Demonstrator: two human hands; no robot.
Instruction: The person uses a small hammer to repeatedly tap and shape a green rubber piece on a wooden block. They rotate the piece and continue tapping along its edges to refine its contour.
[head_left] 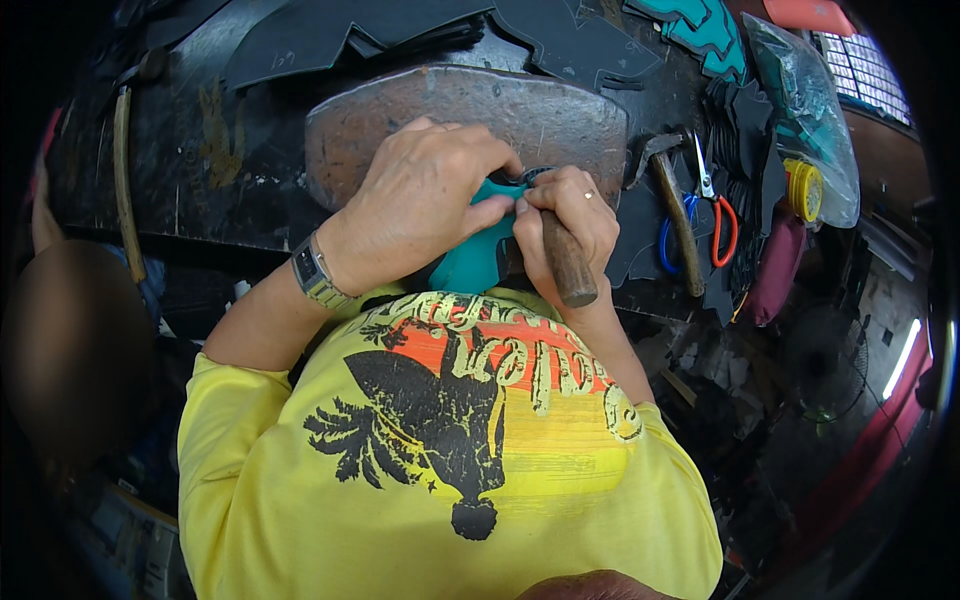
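A teal, flexible cut piece [468, 262] lies against the near edge of the brown stone slab, partly covered by both hands and hanging toward my yellow shirt. My left hand [420, 190] is closed, with thumb and forefinger pinching the piece's upper part. My right hand [578, 215] is closed round a wooden-handled hammer [568, 265], and its fingertips also meet the teal piece beside the left thumb. The handle's end points down toward me. Only a bit of the dark head shows above the fingers, and the exact grip underneath is hidden.
Under my hands is the brown slab [470, 105] on a dark table. To its right lie another hammer [675, 205], red-and-blue-handled scissors [708, 180], a yellow tub [803, 190] and a plastic bag [815, 125]. Black cut sheets [300, 50] lie behind; a person [75, 350] is at left.
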